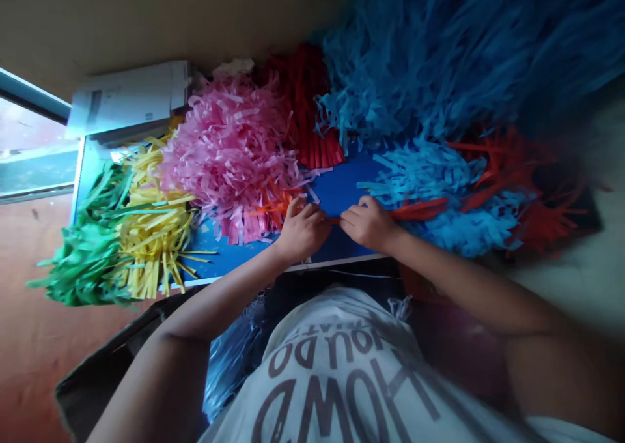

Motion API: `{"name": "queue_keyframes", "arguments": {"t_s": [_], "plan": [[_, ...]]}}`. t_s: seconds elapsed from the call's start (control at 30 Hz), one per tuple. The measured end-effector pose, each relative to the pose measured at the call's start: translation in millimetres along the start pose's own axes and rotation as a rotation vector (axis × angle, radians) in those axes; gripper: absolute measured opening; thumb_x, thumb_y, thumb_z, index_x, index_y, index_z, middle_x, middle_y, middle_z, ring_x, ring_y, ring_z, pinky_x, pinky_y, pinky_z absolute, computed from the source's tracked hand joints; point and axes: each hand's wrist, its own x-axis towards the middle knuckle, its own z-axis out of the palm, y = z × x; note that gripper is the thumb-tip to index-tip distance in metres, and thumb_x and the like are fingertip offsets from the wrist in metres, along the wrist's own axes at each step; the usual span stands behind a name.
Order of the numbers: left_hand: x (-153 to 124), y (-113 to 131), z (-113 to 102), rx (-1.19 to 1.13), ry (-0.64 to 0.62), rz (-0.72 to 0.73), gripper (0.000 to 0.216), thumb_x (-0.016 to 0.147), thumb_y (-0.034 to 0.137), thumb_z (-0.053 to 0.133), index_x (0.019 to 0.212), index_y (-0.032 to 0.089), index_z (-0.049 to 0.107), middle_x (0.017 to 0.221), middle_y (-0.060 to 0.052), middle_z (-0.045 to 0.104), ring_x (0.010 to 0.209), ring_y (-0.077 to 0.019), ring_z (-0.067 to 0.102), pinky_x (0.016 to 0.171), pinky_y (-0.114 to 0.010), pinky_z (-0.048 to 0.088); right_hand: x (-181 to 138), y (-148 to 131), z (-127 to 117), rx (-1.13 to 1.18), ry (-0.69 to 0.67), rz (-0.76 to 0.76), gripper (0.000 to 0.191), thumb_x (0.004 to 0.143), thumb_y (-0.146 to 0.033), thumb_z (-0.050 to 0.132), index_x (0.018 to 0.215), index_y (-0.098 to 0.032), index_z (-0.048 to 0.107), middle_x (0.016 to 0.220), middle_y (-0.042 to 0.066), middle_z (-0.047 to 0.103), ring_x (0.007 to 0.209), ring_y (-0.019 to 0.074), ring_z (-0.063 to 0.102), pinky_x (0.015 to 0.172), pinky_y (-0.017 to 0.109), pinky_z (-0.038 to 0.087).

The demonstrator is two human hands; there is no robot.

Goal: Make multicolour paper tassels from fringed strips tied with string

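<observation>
An orange-red paper tassel [420, 209] is stretched between my two hands over the blue tabletop [336, 182]. Its middle is narrowed to a thin twisted strand in the gap between them. My left hand [305, 230] pinches one side of that strand, and orange fringe [273, 202] spreads out beyond it. On the other side my right hand [367, 225] has its fingers closed on the strand, with the red fringe running off to the right across light blue fringe [424, 176]. The fingertips of both hands are partly hidden.
Pink fringe [234, 143] is heaped behind my left hand, dark red fringe [312, 117] beside it. Yellow [153, 228] and green fringe [92, 247] overhang the left edge. A large blue mass [439, 58] hangs at the upper right. Papers [131, 98] lie at the back left.
</observation>
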Motion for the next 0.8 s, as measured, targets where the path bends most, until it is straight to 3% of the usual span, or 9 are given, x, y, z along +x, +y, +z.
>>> {"name": "queue_keyframes", "arguments": {"t_s": [0.17, 0.33, 0.43, 0.57, 0.67, 0.8], "plan": [[1.3, -0.8, 3.4, -0.047, -0.035, -0.059, 0.021, 0.094, 0.024, 0.056, 0.083, 0.022, 0.073, 0.090, -0.004, 0.073, 0.092, -0.0220, 0.060, 0.105, -0.051, 0.031, -1.7, 8.7, 0.8, 0.103, -0.036, 0.141, 0.028, 0.098, -0.020, 0.049, 0.078, -0.017, 0.069, 0.080, 0.005, 0.069, 0.077, 0.0175, 0.051, 0.081, 0.039, 0.025], [0.2, -0.8, 5.3, -0.050, -0.062, -0.123, 0.019, 0.094, 0.023, 0.056, 0.086, 0.024, 0.073, 0.092, -0.002, 0.075, 0.088, -0.0202, 0.062, 0.104, -0.050, 0.032, -1.2, -1.3, -0.5, 0.132, -0.004, 0.219, 0.021, 0.099, -0.022, 0.052, 0.089, -0.021, 0.071, 0.098, 0.005, 0.074, 0.091, 0.0202, 0.054, 0.083, 0.040, 0.024], [-5.2, -0.5, 5.7, -0.017, -0.039, -0.092, 0.020, 0.096, 0.021, 0.055, 0.084, 0.024, 0.072, 0.090, -0.001, 0.075, 0.085, -0.0188, 0.062, 0.102, -0.048, 0.032, -13.1, -3.7, -0.6, 0.131, 0.003, 0.218, 0.029, 0.101, -0.018, 0.046, 0.087, -0.023, 0.071, 0.091, 0.002, 0.075, 0.087, 0.0182, 0.054, 0.078, 0.039, 0.023], [-15.9, -2.6, 2.2, 0.012, -0.025, -0.079, 0.017, 0.096, 0.019, 0.057, 0.087, 0.024, 0.071, 0.091, -0.002, 0.074, 0.085, -0.0188, 0.061, 0.098, -0.044, 0.034, -39.5, 7.7, -1.1, 0.167, 0.081, 0.240, 0.026, 0.101, -0.018, 0.050, 0.091, -0.026, 0.073, 0.093, -0.002, 0.076, 0.090, 0.0167, 0.057, 0.080, 0.037, 0.026], [-22.2, -6.9, -2.3, 0.036, -0.016, -0.083, 0.014, 0.095, 0.020, 0.059, 0.091, 0.024, 0.072, 0.095, -0.002, 0.074, 0.088, -0.0195, 0.060, 0.096, -0.043, 0.035, -52.7, 18.6, -1.3, 0.168, 0.128, 0.305, 0.024, 0.099, -0.022, 0.055, 0.084, -0.025, 0.074, 0.089, -0.002, 0.076, 0.090, 0.0171, 0.058, 0.083, 0.036, 0.029], [-23.9, -12.4, -6.9, -0.024, -0.083, -0.188, 0.016, 0.097, 0.028, 0.058, 0.090, 0.023, 0.072, 0.098, -0.004, 0.073, 0.090, -0.0212, 0.058, 0.092, -0.042, 0.037, -55.3, 26.0, 1.9, 0.254, 0.119, 0.418, 0.022, 0.095, -0.029, 0.061, 0.078, -0.025, 0.074, 0.087, 0.002, 0.074, 0.091, 0.0204, 0.058, 0.081, 0.037, 0.033]]}}
